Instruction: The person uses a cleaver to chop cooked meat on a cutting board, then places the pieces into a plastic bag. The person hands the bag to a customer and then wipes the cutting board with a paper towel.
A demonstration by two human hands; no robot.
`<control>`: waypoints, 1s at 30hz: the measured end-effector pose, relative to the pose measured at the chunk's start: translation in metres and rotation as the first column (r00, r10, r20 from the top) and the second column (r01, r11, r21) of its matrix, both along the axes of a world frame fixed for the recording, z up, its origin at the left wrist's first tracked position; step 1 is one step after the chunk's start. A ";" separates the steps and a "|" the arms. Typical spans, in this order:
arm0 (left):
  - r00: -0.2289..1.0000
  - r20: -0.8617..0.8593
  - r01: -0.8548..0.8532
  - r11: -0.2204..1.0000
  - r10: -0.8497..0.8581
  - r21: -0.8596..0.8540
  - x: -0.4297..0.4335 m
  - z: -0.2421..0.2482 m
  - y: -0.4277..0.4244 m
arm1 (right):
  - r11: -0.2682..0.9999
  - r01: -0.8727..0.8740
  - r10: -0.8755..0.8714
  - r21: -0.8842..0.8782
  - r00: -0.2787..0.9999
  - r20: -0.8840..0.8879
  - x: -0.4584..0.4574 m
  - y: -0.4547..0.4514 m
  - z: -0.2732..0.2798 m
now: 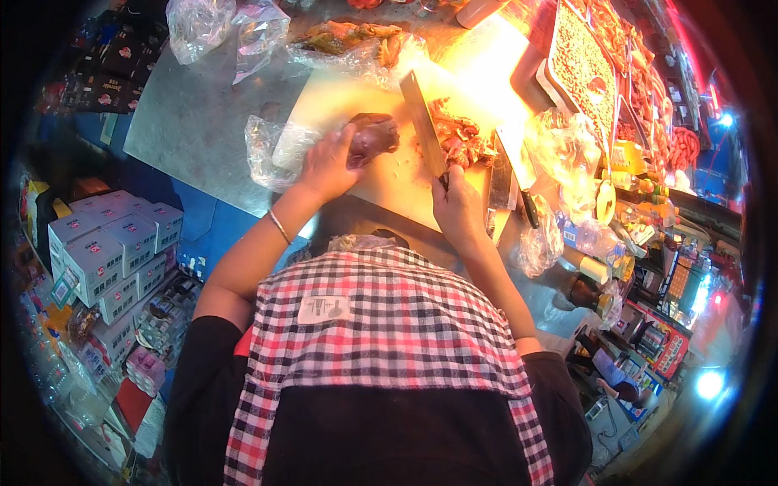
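Observation:
My left hand (331,161) rests with its fingers around the near left side of a dark brown piece of cooked meat (375,138) on a pale cutting board (389,188). My right hand (456,200) grips the handle of a cleaver (422,121), whose long blade points away from me. The blade lies between the dark piece and a heap of chopped reddish meat (463,143) on the board's right part. A second knife with a black handle (530,209) lies to the right of the heap. Crumpled clear plastic bags (267,158) touch the board's left edge.
Bagged poultry (358,42) lies beyond the board on the metal counter (194,109). At the right are a tray of small pale pieces (577,67), plastic bags (562,158) and bottles (598,237). White boxes (94,258) are stacked at the left. A person (623,386) is at the lower right.

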State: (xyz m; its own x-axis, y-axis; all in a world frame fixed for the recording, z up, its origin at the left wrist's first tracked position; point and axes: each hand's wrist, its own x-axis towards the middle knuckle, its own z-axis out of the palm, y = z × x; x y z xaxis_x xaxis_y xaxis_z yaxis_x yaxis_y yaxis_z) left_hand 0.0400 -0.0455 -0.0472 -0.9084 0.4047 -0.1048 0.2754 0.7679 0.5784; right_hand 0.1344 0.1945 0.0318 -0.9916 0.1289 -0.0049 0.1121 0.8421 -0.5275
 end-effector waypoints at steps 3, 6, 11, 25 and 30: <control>0.989 -0.149 -0.008 0.997 0.020 0.077 0.003 -0.001 0.011 | 0.990 -0.027 0.001 -0.135 0.981 -0.195 -0.009 -0.020 0.000; 0.999 0.011 -0.041 0.998 0.041 0.043 -0.001 0.002 0.018 | 0.998 -0.023 0.020 -0.058 0.998 -0.060 -0.025 -0.037 -0.020; 0.999 0.050 0.006 1.000 -0.005 -0.030 -0.007 -0.003 0.015 | 0.997 -0.052 0.047 0.052 0.994 0.097 -0.043 -0.039 -0.005; 0.997 0.082 0.018 0.993 -0.008 -0.116 -0.005 0.007 0.019 | 0.995 -0.089 0.089 0.053 0.996 -0.001 -0.041 -0.029 -0.049; 0.997 0.080 0.006 0.995 0.002 -0.095 -0.006 0.000 0.022 | 0.991 -0.001 0.007 -0.136 0.999 0.043 -0.034 -0.021 -0.027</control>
State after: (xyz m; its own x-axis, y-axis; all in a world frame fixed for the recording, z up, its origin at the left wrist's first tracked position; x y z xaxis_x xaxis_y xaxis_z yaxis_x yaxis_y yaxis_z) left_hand 0.0343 -0.0238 -0.0468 -0.8949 0.3909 -0.2152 0.2326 0.8202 0.5227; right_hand 0.1003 0.1739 0.0043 -0.9907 0.1198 -0.0647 0.1336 0.7633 -0.6321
